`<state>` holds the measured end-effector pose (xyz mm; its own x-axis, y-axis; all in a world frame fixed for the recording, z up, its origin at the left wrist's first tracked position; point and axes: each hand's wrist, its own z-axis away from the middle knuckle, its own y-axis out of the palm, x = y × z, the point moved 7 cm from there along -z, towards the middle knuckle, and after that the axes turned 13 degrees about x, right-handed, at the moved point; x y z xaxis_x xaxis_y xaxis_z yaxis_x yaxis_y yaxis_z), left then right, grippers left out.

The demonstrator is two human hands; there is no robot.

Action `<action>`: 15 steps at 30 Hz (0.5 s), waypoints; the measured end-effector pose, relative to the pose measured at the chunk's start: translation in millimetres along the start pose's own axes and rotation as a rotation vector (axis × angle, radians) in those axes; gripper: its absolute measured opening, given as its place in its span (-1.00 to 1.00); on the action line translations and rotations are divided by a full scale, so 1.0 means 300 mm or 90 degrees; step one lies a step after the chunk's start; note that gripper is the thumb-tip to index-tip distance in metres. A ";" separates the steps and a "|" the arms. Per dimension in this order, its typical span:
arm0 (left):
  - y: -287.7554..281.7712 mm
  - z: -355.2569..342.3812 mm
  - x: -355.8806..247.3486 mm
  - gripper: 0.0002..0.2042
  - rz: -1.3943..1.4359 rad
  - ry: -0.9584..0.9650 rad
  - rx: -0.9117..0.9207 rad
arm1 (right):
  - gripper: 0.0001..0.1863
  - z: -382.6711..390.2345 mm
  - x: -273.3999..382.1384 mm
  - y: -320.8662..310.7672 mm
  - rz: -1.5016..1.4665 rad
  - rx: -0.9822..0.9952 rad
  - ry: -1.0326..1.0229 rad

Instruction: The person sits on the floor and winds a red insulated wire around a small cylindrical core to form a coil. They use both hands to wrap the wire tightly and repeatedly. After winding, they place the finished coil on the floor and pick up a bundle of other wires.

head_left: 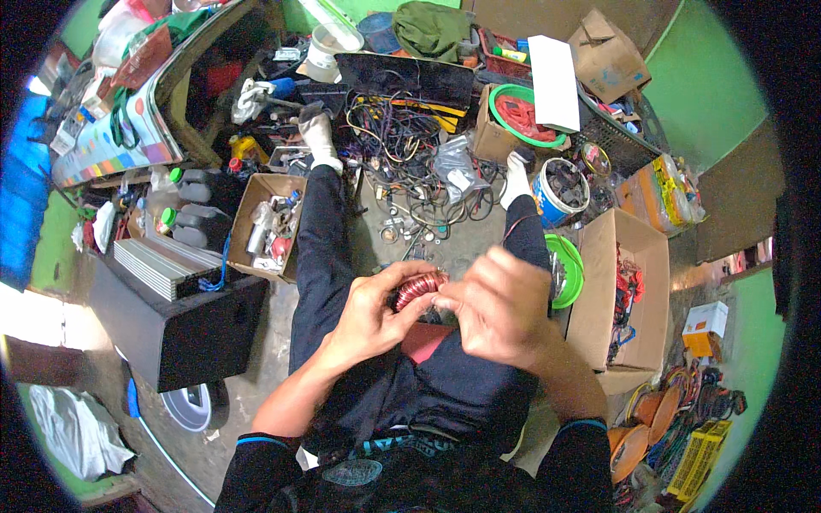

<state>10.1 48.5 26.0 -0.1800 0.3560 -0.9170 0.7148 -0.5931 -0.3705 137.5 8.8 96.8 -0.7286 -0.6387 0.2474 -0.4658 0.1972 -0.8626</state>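
Note:
A coil of reddish copper wire (419, 291), wound in a ring, sits between the thumb and fingers of my left hand (374, 314), above my lap. Close against its right side is my right hand (500, 308), blurred by motion, with the fingers curled in a pinch. Whatever those fingers grip is too small or smeared to name. A thin reddish line, perhaps wire (516, 226), rises above the right hand. Beneath both hands a flat red piece (425, 342) lies between my thighs.
Tangled cables (398, 141) and small parts cover the floor between my feet. An open carton of parts (269, 224) and a black box (175, 321) stand left. Rightward are a green basin (564, 272), a white bucket (561, 192) and a large carton (590, 291).

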 end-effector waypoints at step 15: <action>0.055 0.028 0.053 -0.64 0.453 -0.092 -0.069 | -0.66 0.105 0.087 0.072 0.052 -0.104 0.019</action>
<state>13.5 38.4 4.0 0.2705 -0.1917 -0.9434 0.7533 -0.5680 0.3314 124.3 -27.0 70.6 -0.7811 -0.5935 0.1942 -0.4779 0.3679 -0.7976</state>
